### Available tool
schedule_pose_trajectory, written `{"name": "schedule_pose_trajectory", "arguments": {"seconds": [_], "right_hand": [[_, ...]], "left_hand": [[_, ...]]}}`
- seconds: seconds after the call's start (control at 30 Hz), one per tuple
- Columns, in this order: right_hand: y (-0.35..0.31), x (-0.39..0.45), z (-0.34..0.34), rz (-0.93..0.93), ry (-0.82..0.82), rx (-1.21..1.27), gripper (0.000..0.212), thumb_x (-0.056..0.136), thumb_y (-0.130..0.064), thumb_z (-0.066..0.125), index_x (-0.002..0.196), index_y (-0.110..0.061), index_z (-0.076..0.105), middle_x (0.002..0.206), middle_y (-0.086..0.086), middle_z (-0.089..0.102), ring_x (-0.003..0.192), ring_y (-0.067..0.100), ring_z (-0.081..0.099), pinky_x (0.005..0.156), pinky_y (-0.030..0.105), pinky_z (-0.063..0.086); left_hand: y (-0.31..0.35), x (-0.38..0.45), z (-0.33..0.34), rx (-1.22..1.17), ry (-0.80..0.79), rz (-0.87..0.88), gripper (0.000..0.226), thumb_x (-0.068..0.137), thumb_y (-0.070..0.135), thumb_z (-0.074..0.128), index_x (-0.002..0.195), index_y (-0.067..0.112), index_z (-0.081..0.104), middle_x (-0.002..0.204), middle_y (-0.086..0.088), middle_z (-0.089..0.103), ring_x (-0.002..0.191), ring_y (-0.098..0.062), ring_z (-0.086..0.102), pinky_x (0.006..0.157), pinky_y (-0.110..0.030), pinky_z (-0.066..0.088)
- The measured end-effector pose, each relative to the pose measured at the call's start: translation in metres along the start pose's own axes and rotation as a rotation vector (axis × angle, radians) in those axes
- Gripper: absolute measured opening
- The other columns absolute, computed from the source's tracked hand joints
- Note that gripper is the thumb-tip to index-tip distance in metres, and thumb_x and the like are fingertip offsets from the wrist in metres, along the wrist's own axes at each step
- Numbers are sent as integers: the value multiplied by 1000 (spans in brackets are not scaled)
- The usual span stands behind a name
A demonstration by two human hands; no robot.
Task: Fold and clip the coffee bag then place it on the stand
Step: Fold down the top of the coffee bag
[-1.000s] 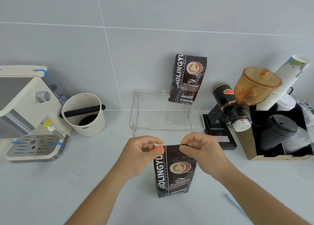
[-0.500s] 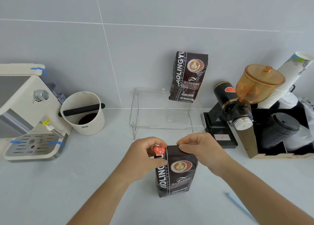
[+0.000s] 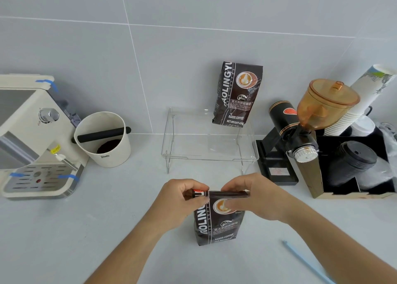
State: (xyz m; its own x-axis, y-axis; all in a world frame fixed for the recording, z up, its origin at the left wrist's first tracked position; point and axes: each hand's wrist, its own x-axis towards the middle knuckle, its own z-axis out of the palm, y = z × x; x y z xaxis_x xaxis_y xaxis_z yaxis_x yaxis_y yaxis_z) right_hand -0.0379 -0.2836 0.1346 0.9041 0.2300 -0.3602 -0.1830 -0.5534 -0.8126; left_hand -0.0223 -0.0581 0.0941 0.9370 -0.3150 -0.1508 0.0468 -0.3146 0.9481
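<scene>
While both hands work on its folded top, the coffee bag (image 3: 218,221) stands upright on the desk (image 3: 107,230), at about 6 o'clock from the clear stand (image 3: 209,143) and near its front legs. The left hand (image 3: 180,200) pinches the top left corner, where a small red clip (image 3: 198,190) shows between the fingers; I cannot tell if the clip already bites the fold. The right hand (image 3: 249,198) pinches the top right edge, with the thumb pressed on the front of the bag.

I see 3 risks from here. If the clip catches only the outer layer, the fold may open again when the hands let go. If 1 hand pulls harder than the other, the tall bag may tip over, because only its narrow bottom rests on the desk. The stand is transparent and hard to judge, and a second coffee bag (image 3: 237,93) already leans against the wall at its back right, around 1 o'clock. A careless placement could knock this second bag down, or leave the new bag too near the front edge, where it might slide off.
</scene>
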Motion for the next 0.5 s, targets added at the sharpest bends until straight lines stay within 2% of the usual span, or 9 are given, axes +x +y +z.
{"name": "schedule_pose_trajectory", "arguments": {"seconds": [0.13, 0.27, 0.33, 0.4, 0.5], "right_hand": [[8, -2, 3, -104, 77, -190, 9, 85, -21, 71, 89, -27, 76, 85, -12, 71, 85, -1, 62, 67, 8, 48], [16, -1, -2, -144, 66, -145, 9, 88, -18, 68, 85, -19, 77, 80, -2, 75, 78, 9, 66, 64, 13, 51], [20, -2, -6, -129, 57, -86, 13, 91, -17, 65, 88, -17, 78, 86, 0, 78, 79, 13, 70, 68, 20, 55], [23, -3, -8, -152, 44, -102, 16, 94, -17, 61, 93, -16, 77, 90, -5, 78, 81, 11, 71, 70, 21, 57], [28, -4, -5, -202, 113, -118, 16, 95, -16, 60, 90, -16, 76, 85, -3, 77, 78, 13, 70, 72, 28, 57]], "left_hand": [[-4, -4, 1, 65, -11, 49, 17, 81, 18, 76, 78, 34, 77, 83, 9, 78, 78, -8, 73, 73, -24, 56], [-5, -9, -1, 98, -79, 80, 13, 93, 19, 64, 92, 20, 77, 87, 2, 79, 82, -15, 73, 76, -28, 54], [-7, -10, -2, 124, -86, 96, 16, 96, 21, 59, 93, 20, 75, 82, 4, 77, 70, -12, 67, 68, -24, 50], [-8, -11, -2, 143, -79, 113, 18, 97, 20, 58, 89, 20, 74, 69, 12, 70, 56, -3, 53, 57, -16, 42], [-7, -8, 1, 165, -61, 168, 20, 96, 13, 58, 81, 15, 72, 58, 19, 60, 50, 1, 47, 53, -9, 35]]}}
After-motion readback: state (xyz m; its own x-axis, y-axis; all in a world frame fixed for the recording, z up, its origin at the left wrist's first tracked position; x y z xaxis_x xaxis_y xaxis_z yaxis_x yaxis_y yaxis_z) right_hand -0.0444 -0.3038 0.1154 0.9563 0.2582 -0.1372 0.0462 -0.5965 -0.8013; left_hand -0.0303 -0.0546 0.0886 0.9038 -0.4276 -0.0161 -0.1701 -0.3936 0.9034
